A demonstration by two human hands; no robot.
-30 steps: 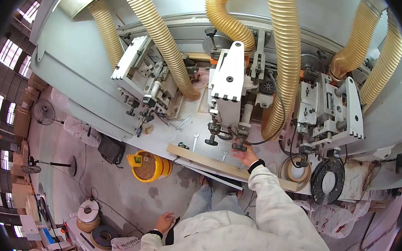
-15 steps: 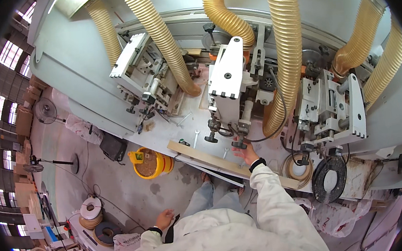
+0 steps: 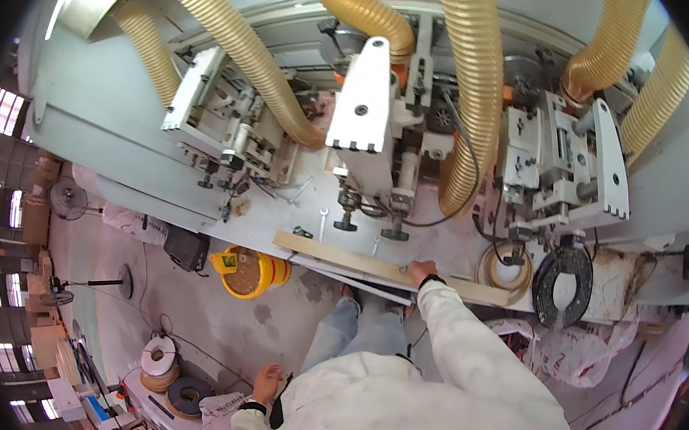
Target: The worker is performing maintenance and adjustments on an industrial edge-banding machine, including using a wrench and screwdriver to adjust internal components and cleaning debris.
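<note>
My right hand [image 3: 421,271] is at a long wooden strip [image 3: 348,257] along the front edge of the machine bed. Its fingers look curled; whether they touch the strip or hold something small is hard to make out. Just above stands a machine head with a white cover [image 3: 361,107] and a black knob [image 3: 393,232] at its lower front. Between knob and strip lies a small wrench [image 3: 377,246], and a longer wrench [image 3: 323,224] rests to its left. Low beside my body, my left hand [image 3: 267,382] hangs free with loosely bent fingers, holding nothing visible.
Ribbed yellow hoses [image 3: 476,81] come down to the machine units. A yellow bucket [image 3: 272,272] stands on the floor to the left. Coiled edging [image 3: 504,276] and a black reel [image 3: 562,288] are at the right. A pedestal fan [image 3: 69,198] stands far left.
My right hand has drawn back from the black knob toward the wooden strip, and its fingers have curled in. My left hand has shifted slightly left and down. The whole view has tilted a little.
</note>
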